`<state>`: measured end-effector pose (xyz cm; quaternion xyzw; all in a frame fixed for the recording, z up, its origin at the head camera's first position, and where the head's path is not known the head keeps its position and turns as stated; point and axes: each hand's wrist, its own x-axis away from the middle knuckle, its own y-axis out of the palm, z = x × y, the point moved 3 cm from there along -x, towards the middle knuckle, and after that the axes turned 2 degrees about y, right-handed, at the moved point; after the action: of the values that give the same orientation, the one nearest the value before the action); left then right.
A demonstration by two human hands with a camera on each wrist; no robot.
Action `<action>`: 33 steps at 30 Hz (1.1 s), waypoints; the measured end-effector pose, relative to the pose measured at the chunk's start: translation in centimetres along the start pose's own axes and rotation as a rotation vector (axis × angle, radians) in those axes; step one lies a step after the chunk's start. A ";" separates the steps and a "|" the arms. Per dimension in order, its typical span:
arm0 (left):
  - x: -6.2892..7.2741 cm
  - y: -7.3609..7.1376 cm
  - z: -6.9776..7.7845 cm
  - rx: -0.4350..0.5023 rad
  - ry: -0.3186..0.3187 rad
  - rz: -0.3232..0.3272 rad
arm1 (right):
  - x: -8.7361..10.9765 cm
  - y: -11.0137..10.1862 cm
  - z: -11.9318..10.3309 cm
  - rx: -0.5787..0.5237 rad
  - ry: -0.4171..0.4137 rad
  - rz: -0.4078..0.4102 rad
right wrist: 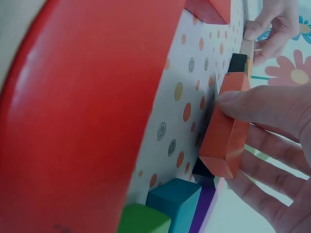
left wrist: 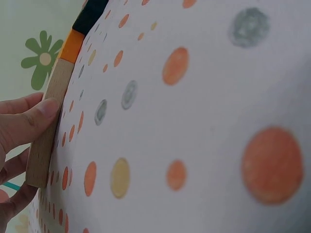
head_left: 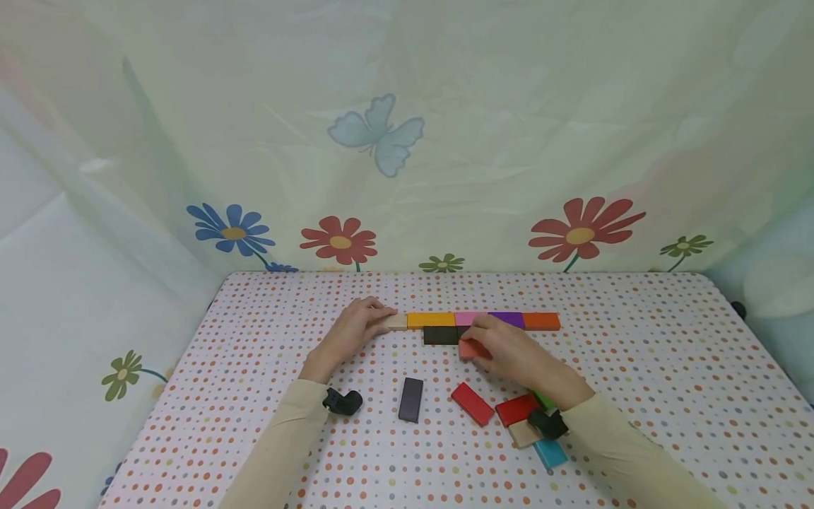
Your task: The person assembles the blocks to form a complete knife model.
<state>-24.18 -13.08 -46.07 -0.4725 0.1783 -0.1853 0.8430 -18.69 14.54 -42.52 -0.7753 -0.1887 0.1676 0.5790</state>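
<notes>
My left hand [head_left: 352,329] pinches a plain wooden block [left wrist: 48,121] between thumb and fingers, at the left end of a row. Continuing that row to the right are a yellow block [head_left: 431,321], a pink block [head_left: 469,319], a purple block [head_left: 506,320] and an orange block [head_left: 542,322]. In front of it lies a black block [head_left: 440,336], with another dark block [right wrist: 204,175] to its right, partly hidden. My right hand [head_left: 511,350] grips a coral-red block [right wrist: 226,131], thumb on the near face, close in front of the dark blocks.
Nearer me lie a dark grey block [head_left: 410,400] and a red block [head_left: 473,404]. Under my right wrist, another red block [head_left: 516,409], a green block [head_left: 543,398], a wooden block [head_left: 524,435] and a blue block [head_left: 550,453] sit bunched on the dotted tabletop [head_left: 286,452].
</notes>
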 end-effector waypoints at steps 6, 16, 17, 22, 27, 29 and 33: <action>0.0 0.0 0.1 0.000 -0.003 -0.008 | 0.0 0.2 -0.3 0.038 -0.013 -0.003; 0.0 0.0 0.1 -0.006 0.005 0.008 | 0.1 0.4 -0.2 0.030 -0.029 0.010; 0.0 0.0 0.1 -0.005 0.005 0.008 | 0.1 0.4 -0.2 0.031 -0.029 0.012; 0.0 0.0 0.1 -0.005 0.003 0.008 | 0.2 0.5 -0.2 0.044 -0.036 0.028; 0.0 0.1 0.0 -0.008 0.005 0.002 | 0.3 0.4 -0.7 0.045 -0.066 0.032; 0.1 0.1 0.1 -0.006 0.006 0.002 | 0.3 0.3 -1.3 0.020 -0.116 0.028; 0.1 0.0 0.1 -0.004 0.007 -0.002 | 0.3 0.1 -3.2 -0.038 -0.287 0.007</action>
<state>-24.06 -13.04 -45.99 -0.4737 0.1811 -0.1875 0.8413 -16.86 12.00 -41.77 -0.7548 -0.2700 0.2750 0.5308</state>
